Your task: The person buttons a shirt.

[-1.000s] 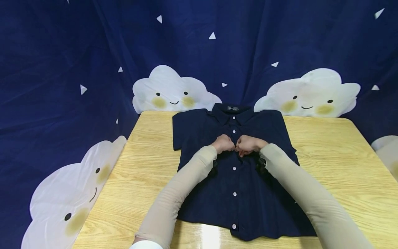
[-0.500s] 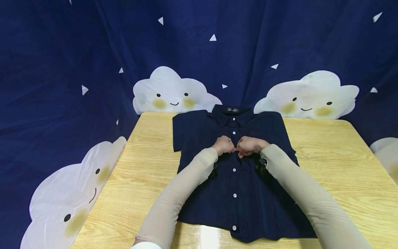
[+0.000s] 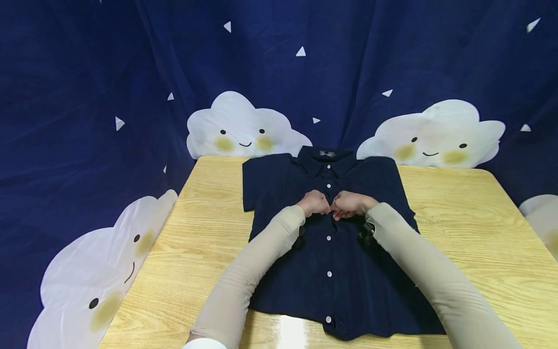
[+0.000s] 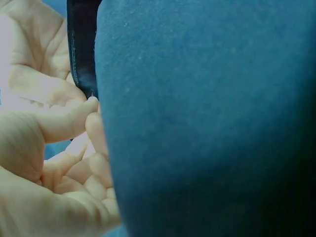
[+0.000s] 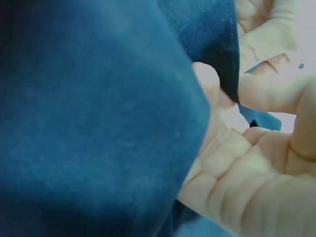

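A dark navy short-sleeved shirt [image 3: 283,281] lies front up, collar at the far end, with white buttons down its placket. Over the chest, my left hand [image 3: 315,202] and right hand [image 3: 350,204] meet at the placket, both pinching its cloth. In the left wrist view, the left hand [image 4: 54,168] has thumb and index fingertip together at the placket edge, beside a broad fold of shirt [image 4: 207,98]. The right hand [image 5: 256,168] pinches the shirt edge between thumb and fingers in the right wrist view. Whatever button lies between the fingertips is hidden.
The shirt lies on a light wooden table [image 3: 205,203]. Behind and to the left hangs a navy curtain [image 3: 261,53] with white smiling clouds [image 3: 241,126]. A white button [image 3: 329,238] shows just below the hands, and a collar label [image 3: 327,153] at the top.
Both hands stay at the same spot on the placket, with only slight finger movement. The shirt lies as before.
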`<state>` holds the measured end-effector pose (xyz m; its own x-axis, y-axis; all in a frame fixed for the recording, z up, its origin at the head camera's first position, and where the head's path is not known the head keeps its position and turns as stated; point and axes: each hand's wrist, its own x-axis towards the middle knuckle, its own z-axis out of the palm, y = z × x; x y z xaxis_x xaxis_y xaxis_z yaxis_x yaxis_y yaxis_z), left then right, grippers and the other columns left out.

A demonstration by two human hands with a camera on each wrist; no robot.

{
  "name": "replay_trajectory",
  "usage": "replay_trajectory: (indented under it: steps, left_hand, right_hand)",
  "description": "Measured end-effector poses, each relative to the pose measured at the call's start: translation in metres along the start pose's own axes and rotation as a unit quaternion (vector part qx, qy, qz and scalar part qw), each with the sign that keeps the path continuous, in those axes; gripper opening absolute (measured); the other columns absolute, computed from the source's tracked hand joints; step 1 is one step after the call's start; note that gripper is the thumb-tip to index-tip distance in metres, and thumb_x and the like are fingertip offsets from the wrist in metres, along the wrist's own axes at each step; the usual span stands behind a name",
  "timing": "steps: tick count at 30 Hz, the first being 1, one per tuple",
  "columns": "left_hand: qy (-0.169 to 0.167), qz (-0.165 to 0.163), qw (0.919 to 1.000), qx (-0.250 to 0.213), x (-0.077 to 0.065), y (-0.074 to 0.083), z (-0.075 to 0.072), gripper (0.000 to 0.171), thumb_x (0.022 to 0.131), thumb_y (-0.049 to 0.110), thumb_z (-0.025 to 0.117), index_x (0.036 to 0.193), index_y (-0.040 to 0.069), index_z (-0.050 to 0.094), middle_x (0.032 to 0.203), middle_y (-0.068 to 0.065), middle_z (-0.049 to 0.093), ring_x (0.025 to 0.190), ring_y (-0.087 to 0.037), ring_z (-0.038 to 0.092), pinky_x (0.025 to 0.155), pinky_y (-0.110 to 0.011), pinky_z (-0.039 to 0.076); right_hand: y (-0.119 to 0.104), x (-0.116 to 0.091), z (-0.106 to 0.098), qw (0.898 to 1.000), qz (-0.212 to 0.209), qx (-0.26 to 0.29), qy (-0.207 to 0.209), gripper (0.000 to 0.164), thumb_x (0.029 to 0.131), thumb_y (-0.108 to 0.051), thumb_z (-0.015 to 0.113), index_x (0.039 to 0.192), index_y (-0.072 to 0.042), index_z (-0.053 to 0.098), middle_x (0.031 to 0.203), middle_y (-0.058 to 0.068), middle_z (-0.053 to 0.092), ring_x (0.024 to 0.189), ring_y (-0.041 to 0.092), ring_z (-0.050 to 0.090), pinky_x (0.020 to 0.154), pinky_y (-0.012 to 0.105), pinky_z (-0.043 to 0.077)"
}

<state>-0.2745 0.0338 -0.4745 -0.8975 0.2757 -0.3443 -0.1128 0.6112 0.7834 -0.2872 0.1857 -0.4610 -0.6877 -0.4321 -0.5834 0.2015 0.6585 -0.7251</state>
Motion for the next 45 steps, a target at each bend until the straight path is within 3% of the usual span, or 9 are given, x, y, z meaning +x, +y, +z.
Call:
replay_trajectory:
  steps: [11,17,21,25,29,38,40,41,45]
  left_hand:
    - [-0.016,-0.016,0.9995,0.024,0.001,0.002,-0.004,0.005,0.085,0.006,0.067,0.080,0.006,0.069,0.073,0.001,0.064,0.067,-0.011,0.058,0.063,-0.024,0.044]
    - [-0.030,-0.026,0.9992,0.010,0.004,0.003,-0.007,0.004,0.085,0.006,0.068,0.081,0.005,0.069,0.075,0.001,0.065,0.068,-0.011,0.060,0.064,-0.024,0.045]
    - [-0.029,-0.029,0.9992,0.004,0.004,0.003,-0.007,0.007,0.084,0.005,0.068,0.077,0.005,0.068,0.072,0.000,0.065,0.065,-0.011,0.059,0.063,-0.023,0.046]
    - [-0.026,-0.038,0.9989,0.001,0.005,0.003,-0.007,0.009,0.085,0.005,0.069,0.076,0.005,0.068,0.071,-0.001,0.065,0.064,-0.010,0.059,0.063,-0.023,0.045]
    - [-0.027,-0.035,0.9990,0.000,0.004,0.004,-0.006,0.009,0.085,0.003,0.068,0.076,0.004,0.067,0.070,-0.001,0.064,0.063,-0.011,0.058,0.062,-0.023,0.045]
    - [-0.045,-0.020,0.9988,0.003,0.003,0.004,-0.004,0.010,0.086,-0.002,0.063,0.076,0.000,0.063,0.074,-0.006,0.064,0.068,-0.014,0.058,0.068,-0.024,0.049]
    - [-0.049,-0.021,0.9986,0.004,0.005,0.004,-0.005,0.006,0.085,-0.004,0.063,0.079,-0.002,0.064,0.078,-0.009,0.066,0.071,-0.017,0.061,0.071,-0.026,0.050]
    - [-0.052,-0.008,0.9986,-0.003,0.017,-0.005,-0.001,0.007,0.082,-0.003,0.066,0.076,0.000,0.065,0.075,-0.008,0.065,0.069,-0.016,0.060,0.068,-0.024,0.050]
    - [-0.052,-0.005,0.9986,0.005,0.019,-0.005,-0.002,0.009,0.081,-0.005,0.065,0.074,0.000,0.065,0.072,-0.008,0.065,0.065,-0.016,0.061,0.064,-0.024,0.050]
  right_hand:
    - [0.000,0.001,-0.002,1.000,0.000,0.005,-0.009,0.016,0.088,0.000,0.044,0.085,0.004,0.059,0.070,0.007,0.061,0.063,0.015,0.061,0.058,0.024,0.046]
    - [-0.001,0.002,-0.004,1.000,0.000,0.004,-0.013,0.018,0.087,-0.001,0.044,0.082,0.003,0.061,0.072,0.007,0.062,0.065,0.015,0.062,0.061,0.026,0.048]
    - [0.001,0.003,-0.005,0.999,0.006,0.033,-0.019,0.018,0.085,0.000,0.043,0.078,0.002,0.060,0.072,0.008,0.063,0.065,0.015,0.062,0.062,0.026,0.048]
    - [0.003,0.004,-0.008,0.998,0.006,0.057,-0.029,0.017,0.086,0.005,0.042,0.088,0.005,0.059,0.073,0.008,0.064,0.066,0.015,0.063,0.064,0.027,0.048]
    - [0.004,0.003,-0.009,0.998,-0.004,0.044,-0.035,0.014,0.087,0.007,0.046,0.094,0.006,0.059,0.074,0.007,0.063,0.068,0.013,0.062,0.064,0.026,0.048]
    - [0.007,0.007,-0.009,0.999,-0.005,0.008,-0.036,0.007,0.086,0.002,0.054,0.089,0.004,0.061,0.072,0.006,0.063,0.067,0.012,0.062,0.062,0.024,0.048]
    - [0.007,0.007,-0.009,0.999,-0.007,-0.001,-0.034,0.007,0.087,0.001,0.055,0.087,0.003,0.062,0.071,0.006,0.063,0.067,0.012,0.062,0.062,0.024,0.048]
    - [0.007,0.007,-0.009,0.999,-0.008,-0.005,-0.034,0.007,0.088,0.000,0.056,0.085,0.003,0.062,0.070,0.006,0.064,0.066,0.012,0.061,0.061,0.025,0.048]
    - [0.006,0.006,-0.009,0.999,0.002,-0.010,-0.035,0.014,0.091,-0.009,0.060,0.079,-0.002,0.063,0.069,0.005,0.065,0.065,0.011,0.061,0.060,0.024,0.048]
